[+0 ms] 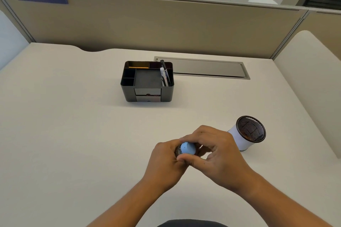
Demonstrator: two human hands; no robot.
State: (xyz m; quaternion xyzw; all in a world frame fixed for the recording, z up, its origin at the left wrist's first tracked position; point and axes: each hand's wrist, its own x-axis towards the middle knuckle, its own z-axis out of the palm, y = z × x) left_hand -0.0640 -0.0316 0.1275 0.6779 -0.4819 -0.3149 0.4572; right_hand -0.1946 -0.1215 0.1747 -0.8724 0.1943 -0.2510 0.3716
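A small bottle with a light blue cap (187, 148) is held above the desk in front of me. My left hand (166, 160) grips its body from the left, mostly hiding it. My right hand (215, 155) curls over from the right, fingers and thumb around the blue cap. A black desk organiser (147, 88) stands farther back at the centre, with pens (164, 75) in its right compartment and a yellow pencil (138, 67) in the back one. A white mesh pen cup (245, 134) stands tilted just right of my right hand.
The beige desk (73, 125) is bounded by a tan partition (166, 24) behind and white side panels (310, 79) to the right. A grey cable hatch (203, 68) lies flush behind the organiser. A chair and fire extinguisher stand beyond the partition.
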